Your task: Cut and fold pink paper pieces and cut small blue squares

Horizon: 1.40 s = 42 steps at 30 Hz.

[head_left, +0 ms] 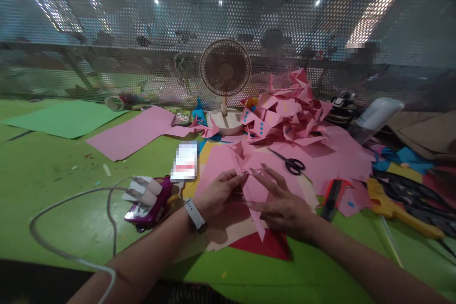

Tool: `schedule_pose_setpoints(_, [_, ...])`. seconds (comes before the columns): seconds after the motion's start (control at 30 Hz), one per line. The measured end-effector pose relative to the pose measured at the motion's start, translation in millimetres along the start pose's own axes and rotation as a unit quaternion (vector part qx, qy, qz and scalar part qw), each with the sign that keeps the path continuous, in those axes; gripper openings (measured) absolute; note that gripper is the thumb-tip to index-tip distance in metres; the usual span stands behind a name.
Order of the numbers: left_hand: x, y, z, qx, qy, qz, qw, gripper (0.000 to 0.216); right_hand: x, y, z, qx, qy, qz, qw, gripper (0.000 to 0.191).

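Observation:
A partly folded piece of pink paper (253, 194) is between my two hands, with a narrow point hanging toward me. My left hand (223, 192), with a watch at the wrist, pinches its upper left edge between thumb and fingers. On the other side my right hand (280, 199) has its fingers stretched and spread, the fingertips touching the paper. Flat pink sheets (217, 164), a cream sheet and a red sheet (265, 244) lie under the hands. Just beyond my right hand rest black scissors (294, 166).
A heap of folded pink paper (285, 114) stands behind, beside a small fan (225, 69). Left are a lit phone (185, 161), white chargers (142, 192) on a purple power strip and a looping cable. Right are a red cutter (334, 197) and a yellow-handled tool (399, 209).

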<state>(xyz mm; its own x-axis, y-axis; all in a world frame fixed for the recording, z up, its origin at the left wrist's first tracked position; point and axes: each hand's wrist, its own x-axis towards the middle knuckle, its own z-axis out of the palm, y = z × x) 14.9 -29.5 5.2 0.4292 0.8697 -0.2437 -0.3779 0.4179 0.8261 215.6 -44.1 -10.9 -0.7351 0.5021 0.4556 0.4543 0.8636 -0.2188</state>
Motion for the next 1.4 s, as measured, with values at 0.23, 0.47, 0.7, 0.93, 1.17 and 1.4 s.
schedule_pose_setpoints(0.23, [1.2,-6.1,-0.2,-0.030,-0.005,-0.016,0.999,0.022,3.6,-2.9,12.7,0.120,0.072,0.141,0.980,0.027])
schedule_pose_setpoints(0.47, [0.3,-11.0,3.2,-0.090,-0.010,-0.025,0.996,0.017,6.5,-8.1,9.2,0.097,0.071,0.233,0.965,0.036])
schedule_pose_setpoints(0.7, [-2.8,-10.5,7.1,-0.134,-0.073,-0.069,0.986,0.027,4.7,0.0,13.5,0.078,0.086,0.231,0.966,0.021])
schedule_pose_setpoints(0.93, [-2.4,-15.4,6.0,-0.035,-0.102,0.002,0.994,0.013,-1.5,7.5,20.1,0.058,0.075,0.219,0.971,0.020])
schedule_pose_setpoints(1.17, [-3.0,-14.9,9.3,-0.028,-0.107,-0.011,0.994,0.018,-0.5,5.6,18.4,0.061,0.057,0.229,0.970,0.023])
schedule_pose_setpoints(1.4, [-2.1,-16.2,10.1,-0.033,-0.108,0.005,0.994,0.012,-0.4,8.9,16.4,0.101,0.022,0.248,0.963,0.027])
